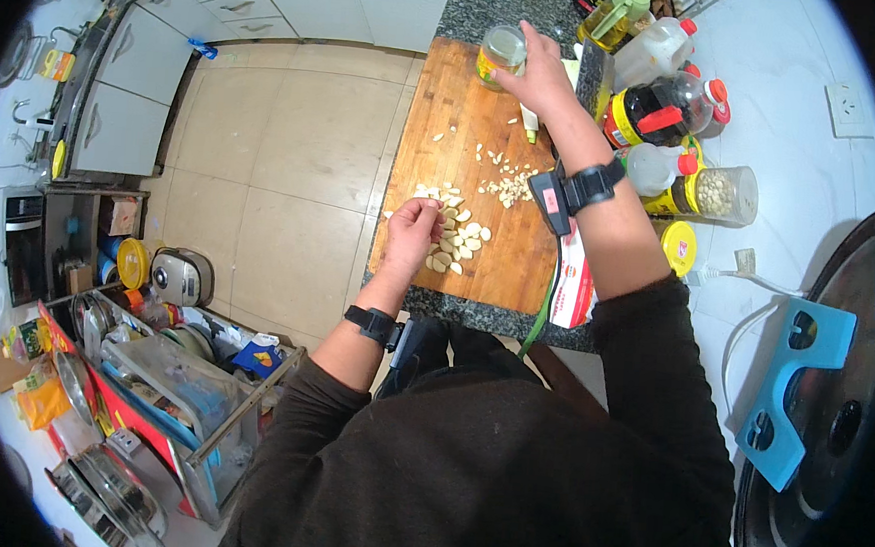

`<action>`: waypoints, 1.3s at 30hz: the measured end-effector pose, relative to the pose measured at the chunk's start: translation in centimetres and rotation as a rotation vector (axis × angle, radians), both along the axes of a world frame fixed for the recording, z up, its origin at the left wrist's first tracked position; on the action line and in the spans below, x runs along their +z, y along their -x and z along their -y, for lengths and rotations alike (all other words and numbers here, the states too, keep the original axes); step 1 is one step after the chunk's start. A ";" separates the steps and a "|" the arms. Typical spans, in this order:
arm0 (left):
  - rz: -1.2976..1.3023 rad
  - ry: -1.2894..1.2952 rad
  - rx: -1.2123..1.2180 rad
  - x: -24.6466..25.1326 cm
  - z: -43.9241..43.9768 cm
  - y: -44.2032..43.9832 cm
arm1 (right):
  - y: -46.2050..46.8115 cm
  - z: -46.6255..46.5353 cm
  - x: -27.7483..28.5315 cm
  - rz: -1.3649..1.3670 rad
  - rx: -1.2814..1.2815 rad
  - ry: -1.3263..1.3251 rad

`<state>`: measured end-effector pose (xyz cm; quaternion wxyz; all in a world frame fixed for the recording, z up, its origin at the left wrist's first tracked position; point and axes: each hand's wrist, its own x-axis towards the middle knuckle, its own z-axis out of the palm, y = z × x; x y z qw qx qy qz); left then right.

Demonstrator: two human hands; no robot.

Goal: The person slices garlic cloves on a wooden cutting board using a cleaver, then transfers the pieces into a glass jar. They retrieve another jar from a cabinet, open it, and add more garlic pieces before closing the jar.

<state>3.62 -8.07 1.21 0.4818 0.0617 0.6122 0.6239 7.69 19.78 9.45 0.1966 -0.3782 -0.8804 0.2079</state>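
Observation:
On a wooden cutting board (429, 160), my right hand (544, 73) spans a glass jar (501, 48) with a yellow label, thumb and fingers against its sides. My left hand (410, 230) is lower on the board, its thumb and fingertips pinched together at a pile of peeled garlic cloves (458, 245). Whether a clove sits between those fingertips is too small to tell. Chopped garlic (510, 186) lies in a loose patch to the right of the pile, with a few stray bits further up. A pale vegetable stalk (529, 123) lies partly behind my right forearm.
Along the wall stand an oil jug (615, 17), a dark sauce bottle (661, 110), and a clear jar (726, 193) of pale pieces. A red-and-white packet (575, 278) is at the board's right edge. A crowded rack (204, 410) stands at lower left.

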 end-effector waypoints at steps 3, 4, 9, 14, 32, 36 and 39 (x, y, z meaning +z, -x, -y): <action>-0.019 -0.018 -0.050 -0.3 0.1 -0.2 | 2.4 -1.4 -1.2 0.113 -0.067 -0.009; -0.006 -0.045 -0.053 -0.4 0.2 -0.3 | 3.0 -1.7 -1.6 0.141 -0.087 -0.050; 0.001 0.003 -0.041 -0.9 1.2 -0.3 | 3.7 -2.5 -1.4 0.216 -0.046 0.025; 0.031 -0.040 -0.032 -0.8 0.9 0.3 | 2.2 -0.6 0.5 0.101 0.023 -0.022; -0.385 -0.229 0.040 4.1 -4.5 3.1 | -4.9 3.8 2.3 -0.568 -0.055 1.142; -0.034 -0.227 0.015 6.8 -6.1 3.5 | -5.5 4.9 2.9 -0.604 0.003 1.115; 0.233 -0.272 0.066 8.4 -6.9 2.9 | -5.6 5.5 3.1 -0.681 0.043 1.118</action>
